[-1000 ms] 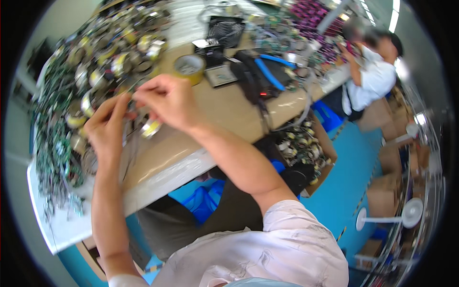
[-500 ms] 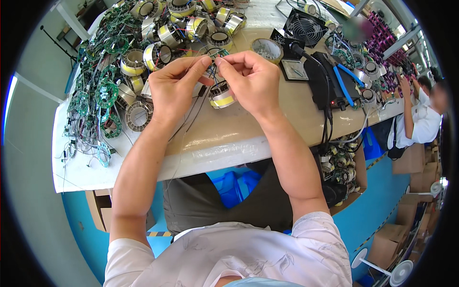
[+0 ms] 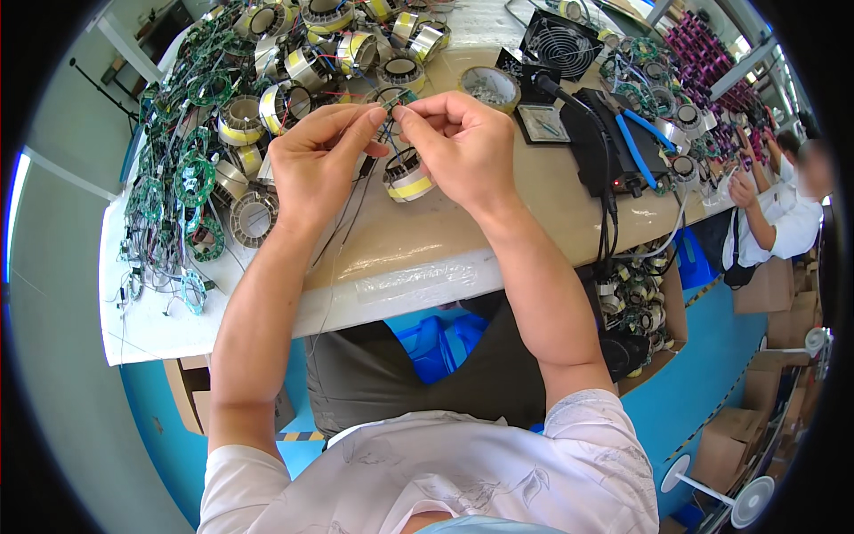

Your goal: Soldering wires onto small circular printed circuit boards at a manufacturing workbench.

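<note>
My left hand (image 3: 311, 169) and my right hand (image 3: 470, 151) meet above the table, thumbs and forefingers pinched close together. Thin wires (image 3: 389, 133) run between and below their fingertips, and both pinches appear to be on these wires. Just behind the fingertips a small green circuit board (image 3: 402, 94) shows in part. Under my right hand stands a ring-shaped motor coil (image 3: 408, 181) with yellow tape around it, its top partly covered by my fingers. Long dark leads (image 3: 354, 209) trail down from my left hand over the brown mat.
Left lies a heap of wired green circuit boards (image 3: 194, 178), with several taped coils (image 3: 307, 67) behind. A tape roll (image 3: 489, 86) holding small bits, a fan (image 3: 560, 49), a black soldering station (image 3: 592, 151) and blue-handled pliers (image 3: 636, 147) stand right. A co-worker (image 3: 783, 209) sits far right.
My hands keep the same pinch with hardly any movement between them. The whole view has shifted slightly. At the far right, the co-worker's hand is lower.
</note>
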`<action>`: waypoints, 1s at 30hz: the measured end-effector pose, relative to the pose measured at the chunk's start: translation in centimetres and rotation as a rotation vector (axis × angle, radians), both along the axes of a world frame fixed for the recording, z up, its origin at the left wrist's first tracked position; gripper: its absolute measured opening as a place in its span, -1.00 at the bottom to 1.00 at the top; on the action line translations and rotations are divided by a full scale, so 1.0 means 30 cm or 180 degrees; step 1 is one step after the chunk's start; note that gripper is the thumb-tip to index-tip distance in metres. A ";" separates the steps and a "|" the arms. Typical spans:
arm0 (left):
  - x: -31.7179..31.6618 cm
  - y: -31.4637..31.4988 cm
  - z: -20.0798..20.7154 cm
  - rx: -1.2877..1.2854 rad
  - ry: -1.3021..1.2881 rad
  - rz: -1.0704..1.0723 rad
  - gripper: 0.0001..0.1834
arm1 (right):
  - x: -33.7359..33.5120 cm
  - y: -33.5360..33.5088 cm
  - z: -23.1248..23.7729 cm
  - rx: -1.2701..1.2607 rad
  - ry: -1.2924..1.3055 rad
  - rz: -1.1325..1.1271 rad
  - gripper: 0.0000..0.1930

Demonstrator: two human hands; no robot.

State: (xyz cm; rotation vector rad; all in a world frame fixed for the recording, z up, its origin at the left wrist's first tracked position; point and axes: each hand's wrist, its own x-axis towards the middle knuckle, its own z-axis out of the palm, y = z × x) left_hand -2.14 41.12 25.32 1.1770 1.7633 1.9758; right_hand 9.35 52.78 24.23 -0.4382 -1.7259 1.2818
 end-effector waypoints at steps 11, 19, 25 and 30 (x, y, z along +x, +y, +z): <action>-0.007 0.012 0.004 0.0362 0.1672 0.0295 -0.88 | -0.006 0.027 -0.025 0.0449 0.0390 -0.0098 -0.89; -0.007 -0.004 0.003 0.0663 0.3101 0.0076 -0.81 | 0.119 0.111 0.059 0.0431 -0.0343 0.1114 -0.93; 0.013 -0.005 -0.009 0.0635 0.3006 -0.0395 -0.80 | 0.181 0.148 0.058 -0.0185 -0.0624 0.1728 -0.87; 0.017 -0.003 -0.016 0.0525 0.2904 -0.0425 -0.82 | 0.179 0.178 0.041 -0.0290 -0.0542 0.1100 -0.71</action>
